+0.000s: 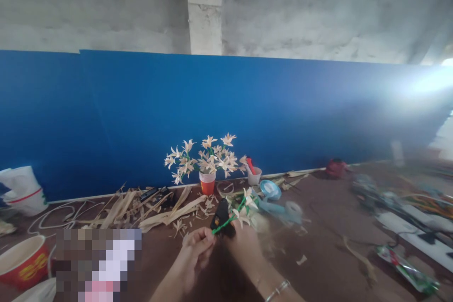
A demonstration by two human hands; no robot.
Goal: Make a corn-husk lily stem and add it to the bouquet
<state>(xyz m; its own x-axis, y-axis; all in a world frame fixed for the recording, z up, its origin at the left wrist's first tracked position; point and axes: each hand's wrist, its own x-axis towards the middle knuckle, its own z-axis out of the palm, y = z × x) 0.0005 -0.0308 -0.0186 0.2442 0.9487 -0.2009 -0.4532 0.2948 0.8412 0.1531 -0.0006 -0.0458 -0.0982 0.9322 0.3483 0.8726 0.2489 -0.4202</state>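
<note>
My left hand [197,247] pinches the lower end of a green stem [226,222] that carries a few pale husk flowers [247,205]. My right hand [244,245], with a bracelet on the wrist, grips a black glue gun [221,217] whose body rises just behind the stem. Both hands meet low in the middle of the brown table [325,264]. Behind them stands an orange cup [207,182] filled with a bunch of finished pale flowers [207,155] on green stems.
Dry husk strips [155,210] lie scattered left of the cup. A small white cup [254,176] with a red tool, pale blue ribbon rolls [271,190], a red bowl [23,260], a white bucket [26,198] and blurred clutter [406,207] at the right surround the hands. A blue wall panel [141,113] backs the table.
</note>
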